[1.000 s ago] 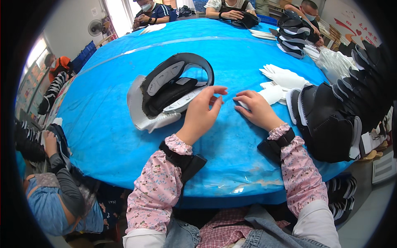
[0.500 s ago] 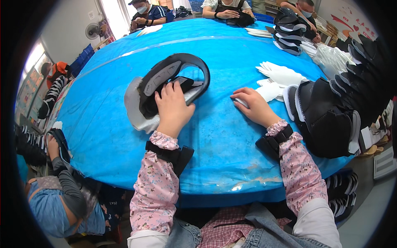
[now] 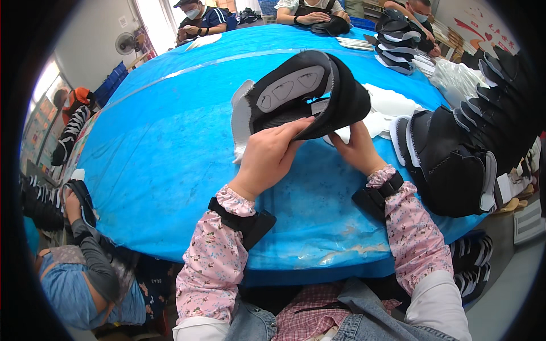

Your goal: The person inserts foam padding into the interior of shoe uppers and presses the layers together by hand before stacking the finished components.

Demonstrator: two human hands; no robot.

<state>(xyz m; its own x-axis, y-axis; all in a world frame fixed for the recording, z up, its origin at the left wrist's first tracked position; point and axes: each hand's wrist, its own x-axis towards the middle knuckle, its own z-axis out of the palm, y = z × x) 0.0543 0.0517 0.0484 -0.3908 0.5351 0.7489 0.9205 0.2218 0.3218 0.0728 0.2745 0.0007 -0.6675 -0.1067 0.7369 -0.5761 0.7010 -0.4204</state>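
Observation:
A black shoe upper (image 3: pixel 284 91) with pale grey lining pieces inside hangs tilted above the blue-covered table. My left hand (image 3: pixel 270 153) is closed on its lower edge, thumb along the rim. Its rounded black end points right, over my right hand (image 3: pixel 359 149). That hand is closed around a thin white piece (image 3: pixel 340 134), whose edge shows beside the thumb; its fingertips are hidden behind the upper. White cut pieces (image 3: pixel 387 102) lie fanned on the table just beyond my right hand.
Stacked black shoe uppers (image 3: pixel 449 159) crowd the table's right side, beside a clear plastic bag (image 3: pixel 458 82). More uppers (image 3: pixel 397 42) are piled at the far right. Co-workers sit around the blue table cover (image 3: pixel 170 170), one at the near left holding a black upper (image 3: pixel 82 196).
My left hand has lifted the upper and moved it right, turning its rounded end toward my right hand. My right hand has turned, its fingers now pointing up behind the upper.

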